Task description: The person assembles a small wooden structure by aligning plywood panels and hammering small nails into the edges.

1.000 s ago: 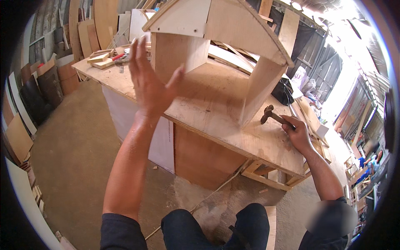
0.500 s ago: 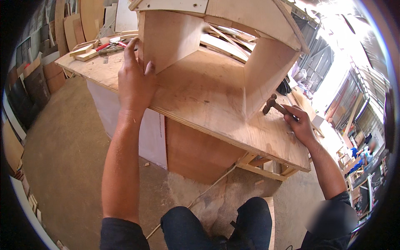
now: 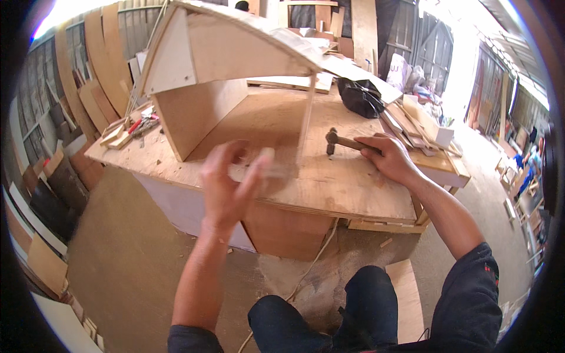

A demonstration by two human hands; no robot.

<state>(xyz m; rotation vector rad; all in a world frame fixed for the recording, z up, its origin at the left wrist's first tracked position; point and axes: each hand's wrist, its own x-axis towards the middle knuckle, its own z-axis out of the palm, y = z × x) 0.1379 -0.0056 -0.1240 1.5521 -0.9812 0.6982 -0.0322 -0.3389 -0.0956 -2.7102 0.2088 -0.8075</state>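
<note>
Left hand (image 3: pixel 226 188), off the plywood house frame (image 3: pixel 229 88) since 0.5 s ago, fingers spread, blurred, empty above worktop (image 3: pixel 353 182); right hand (image 3: pixel 388 159) fingers closed around hammer (image 3: pixel 341 141).

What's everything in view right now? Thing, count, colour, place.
plywood house frame: 1, pale wood, on the workbench, roof overhanging toward the person
workbench: 1, tan plywood top, centre
hammer: 1, dark head, wooden handle, head down on the bench at right
black bag: 1, black, far right of the bench top
hand tools and offcuts: several, wood and red, far left bench corner
wood strips: several, pale, right bench edge
cord: 1, light, on the floor under the bench
stacked boards: many, brown, along the left wall
left hand: 1, blurred, raised in front of the bench edge, open
right hand: 1, gripping the hammer handle
</note>
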